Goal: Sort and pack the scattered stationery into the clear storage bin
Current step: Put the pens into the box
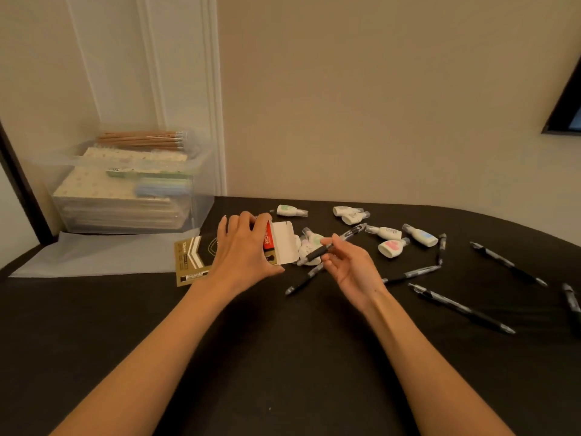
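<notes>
Clear plastic storage bin (pixel 132 184), stacked with notebooks and pencils, stands at the desk's (pixel 283 357) far left corner. The left hand (pixel 242 250) presses its grip around an open gold cardboard pen box (pixel 201 259). The right hand (pixel 349 269) pinches a black retractable pen (pixel 333 245), its long axis slanting toward the far right. More pens and white correction-tape dispensers (pixel 390 232) litter the black surface before a beige wall.

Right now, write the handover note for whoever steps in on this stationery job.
Left hand: holds the open pen box on the table.
Right hand: grip on one black pen, aimed at the box opening.
Clear bin, far left: already holds notebooks and pencils.
Left: loose pens and correction tapes scattered on the black table; box them, then bin everything.
</notes>
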The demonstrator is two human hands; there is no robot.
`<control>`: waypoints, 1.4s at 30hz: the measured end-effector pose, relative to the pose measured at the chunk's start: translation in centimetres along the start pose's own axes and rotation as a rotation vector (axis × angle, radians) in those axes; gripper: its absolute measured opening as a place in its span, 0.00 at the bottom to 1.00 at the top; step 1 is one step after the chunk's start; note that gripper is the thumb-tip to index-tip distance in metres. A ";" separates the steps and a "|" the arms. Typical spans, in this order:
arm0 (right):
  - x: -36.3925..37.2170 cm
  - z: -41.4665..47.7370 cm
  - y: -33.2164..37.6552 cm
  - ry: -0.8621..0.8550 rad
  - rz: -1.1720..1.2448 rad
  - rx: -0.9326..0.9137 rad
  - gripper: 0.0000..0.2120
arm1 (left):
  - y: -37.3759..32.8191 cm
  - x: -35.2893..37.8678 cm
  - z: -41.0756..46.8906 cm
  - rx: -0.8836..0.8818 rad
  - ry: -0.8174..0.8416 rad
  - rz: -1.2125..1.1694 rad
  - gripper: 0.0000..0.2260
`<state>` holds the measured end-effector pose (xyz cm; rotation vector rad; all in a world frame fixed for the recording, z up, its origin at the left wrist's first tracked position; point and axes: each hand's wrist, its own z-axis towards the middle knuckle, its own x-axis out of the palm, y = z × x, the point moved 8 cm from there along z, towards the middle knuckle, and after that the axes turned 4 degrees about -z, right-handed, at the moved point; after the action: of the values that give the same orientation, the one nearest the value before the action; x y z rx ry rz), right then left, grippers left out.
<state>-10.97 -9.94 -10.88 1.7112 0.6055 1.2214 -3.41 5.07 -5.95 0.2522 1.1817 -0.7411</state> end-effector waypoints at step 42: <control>4.8 -1.2 -1.5 0.270 -1.148 -0.428 0.08 | -2.1 1.3 -2.5 0.160 0.085 -0.053 0.45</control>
<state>-10.01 -4.96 -9.83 0.6040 1.1620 0.6394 -6.35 4.37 -7.66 0.3907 1.2147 -0.8800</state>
